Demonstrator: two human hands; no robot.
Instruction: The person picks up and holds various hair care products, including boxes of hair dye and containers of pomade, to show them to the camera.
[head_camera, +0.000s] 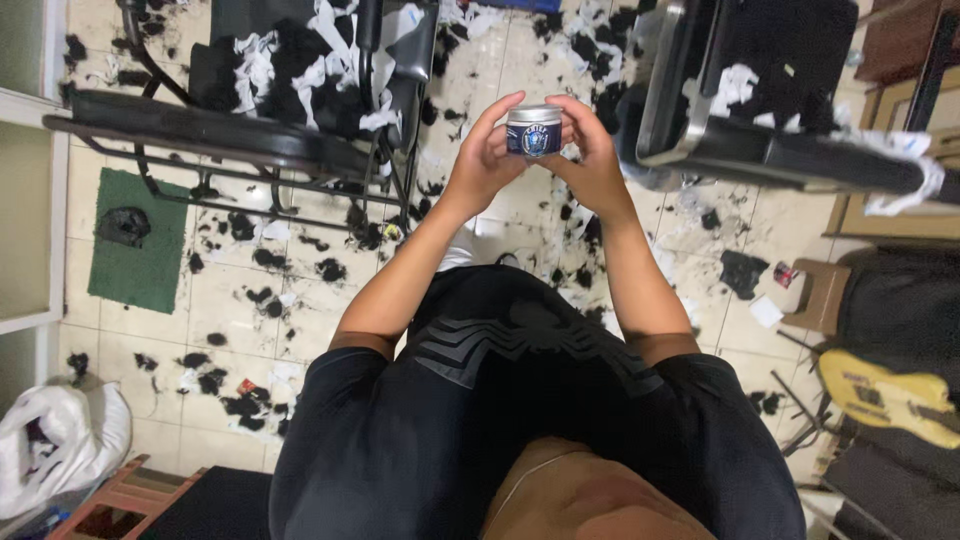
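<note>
Jar (534, 132): a small, squat round container with a dark blue body, a pale emblem on its front label and a silver-grey lid. It is held up in front of the person's chest, above the tiled floor (300, 290), between two chairs. The left hand (487, 158) cups the jar from its left side, thumb and fingers curled around the wall and lid edge. The right hand (590, 160) grasps it from the opposite side, fingers arched over the top. Both hands are closed on the jar; the lid sits in place.

Surroundings, in order of size. The person's dark shirt (520, 420) fills the lower frame and hides the floor beneath it. A black chair (250, 110) on the left carries white paper strips and dark hair clippings. A second chair (780, 90) on the right is cut off by the top edge. A green mat (140, 250) lies on the tiles. A yellow guitar (885, 395) is partly cut off at the right edge. A white plastic bag (60, 440) sits at lower left. Dark hair clumps (265, 300) scatter across the tiles.

Limits of view: the jar's rear face and base are hidden by the palms. Label detail is too small to resolve.
</note>
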